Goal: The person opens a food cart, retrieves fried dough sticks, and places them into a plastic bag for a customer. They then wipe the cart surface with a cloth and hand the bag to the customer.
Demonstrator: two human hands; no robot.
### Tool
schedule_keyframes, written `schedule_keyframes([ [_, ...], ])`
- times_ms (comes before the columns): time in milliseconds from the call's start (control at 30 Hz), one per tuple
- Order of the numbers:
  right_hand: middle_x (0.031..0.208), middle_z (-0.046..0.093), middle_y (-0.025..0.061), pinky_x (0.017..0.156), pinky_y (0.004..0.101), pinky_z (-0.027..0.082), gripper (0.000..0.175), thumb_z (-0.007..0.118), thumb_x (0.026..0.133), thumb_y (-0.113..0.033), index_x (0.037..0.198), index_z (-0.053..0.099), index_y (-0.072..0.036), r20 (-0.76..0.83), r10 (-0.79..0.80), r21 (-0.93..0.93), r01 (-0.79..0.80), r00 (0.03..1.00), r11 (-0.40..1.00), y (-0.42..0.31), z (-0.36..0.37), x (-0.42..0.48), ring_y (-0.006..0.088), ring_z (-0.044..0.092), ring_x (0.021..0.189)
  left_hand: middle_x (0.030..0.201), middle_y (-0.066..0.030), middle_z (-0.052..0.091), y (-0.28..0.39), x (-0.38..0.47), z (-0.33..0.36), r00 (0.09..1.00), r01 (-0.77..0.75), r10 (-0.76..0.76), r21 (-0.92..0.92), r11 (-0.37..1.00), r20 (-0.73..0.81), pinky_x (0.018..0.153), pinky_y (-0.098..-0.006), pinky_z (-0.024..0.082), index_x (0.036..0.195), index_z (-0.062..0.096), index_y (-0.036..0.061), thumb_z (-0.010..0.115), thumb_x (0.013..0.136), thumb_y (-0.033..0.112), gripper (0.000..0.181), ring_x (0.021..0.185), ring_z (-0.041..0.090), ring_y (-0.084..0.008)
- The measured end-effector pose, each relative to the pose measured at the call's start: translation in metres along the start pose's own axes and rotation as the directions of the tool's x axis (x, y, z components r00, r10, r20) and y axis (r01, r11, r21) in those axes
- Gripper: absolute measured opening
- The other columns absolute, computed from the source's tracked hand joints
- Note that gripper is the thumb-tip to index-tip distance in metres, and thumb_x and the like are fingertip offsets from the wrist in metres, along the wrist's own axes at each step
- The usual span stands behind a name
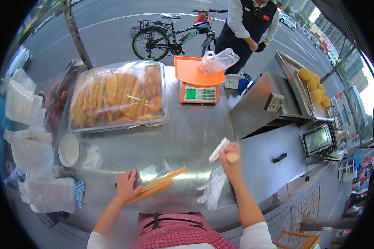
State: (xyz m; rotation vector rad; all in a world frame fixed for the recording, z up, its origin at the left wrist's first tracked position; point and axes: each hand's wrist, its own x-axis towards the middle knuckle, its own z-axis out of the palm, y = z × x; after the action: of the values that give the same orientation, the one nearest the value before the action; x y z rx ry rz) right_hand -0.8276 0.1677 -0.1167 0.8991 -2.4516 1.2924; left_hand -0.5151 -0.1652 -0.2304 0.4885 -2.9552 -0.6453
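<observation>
In the head view, my right hand [232, 169] grips a brush [218, 150] with white bristles and a pale wooden handle, above the steel worktop [187, 137]. My left hand [127, 185] lies over the near ends of two wooden sticks [163, 182], close to the worktop's front edge. A flat metal blade [154, 171] lies just beyond the sticks, beside my left fingers. Whether those fingers grip anything is hidden. A crumpled translucent plastic glove [212, 189] rests left of my right wrist.
A clear-lidded tray [118, 96] of fried dough sticks stands at the back left. Behind are an orange scale [199, 94] and plastic bag [219, 60]. Round yellow cakes [315, 87] sit right. A white tub [71, 151] stands left. A person [252, 28] stands across the counter.
</observation>
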Motion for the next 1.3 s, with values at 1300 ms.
schedule_keyframes([
  [1300, 0.092, 0.063, 0.0165, 0.071, 0.05, 0.054, 0.009, 0.064, 0.091, -0.012, 0.097, 0.062, -0.006, 0.29, 0.037, 0.127, -0.076, 0.956, 0.989, -0.264, 0.417, -0.021, 0.0413, 0.065, 0.083, 0.157, 0.0001, 0.042, -0.106, -0.062, -0.04, 0.885, -0.431, 0.426, -0.018, 0.902, 0.188, 0.116, -0.0493, 0.034, 0.144, 0.054, 0.0273, 0.084, 0.072, 0.041, 0.08, 0.14, 0.042, -0.0302],
])
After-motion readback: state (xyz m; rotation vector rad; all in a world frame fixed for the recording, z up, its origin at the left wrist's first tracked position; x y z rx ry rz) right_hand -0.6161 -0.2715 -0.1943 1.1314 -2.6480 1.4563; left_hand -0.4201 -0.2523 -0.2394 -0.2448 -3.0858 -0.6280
